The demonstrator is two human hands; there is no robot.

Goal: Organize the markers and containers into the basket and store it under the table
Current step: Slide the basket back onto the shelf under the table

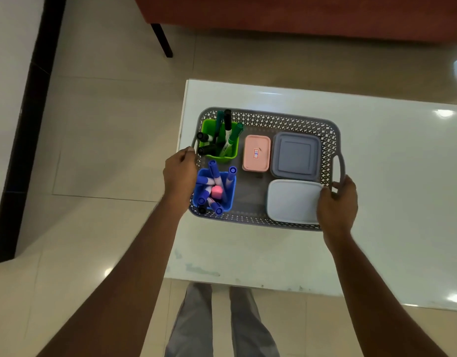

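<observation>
Head view shows your gray perforated basket [268, 115] at the left end of the white counter [376, 176]; whether it rests there or is just lifted, you cannot tell. Your left hand [179, 173] grips the left handle [194, 144], its fingers curled round the handle. Your right hand [338, 202] holds the right handle [341, 168], with its fingers [336, 188] clamped on the handle.

Five containers sit in the basket:
- Two open cups stand along the left side. The green cup [209, 124] at the far corner holds green and black markers [228, 140], about six.
- The blue cup [228, 199] at the near corner holds blue markers [214, 171], about six, plus one pink-capped item [217, 192]. The caps overlap, so neither count is exact.
- Three lidded boxes fill the rest: a small pink box [257, 153] in the middle, a gray-blue square box [295, 155] just to its right, and a white box [291, 202] in the near right corner, partly under your right hand.
</observation>
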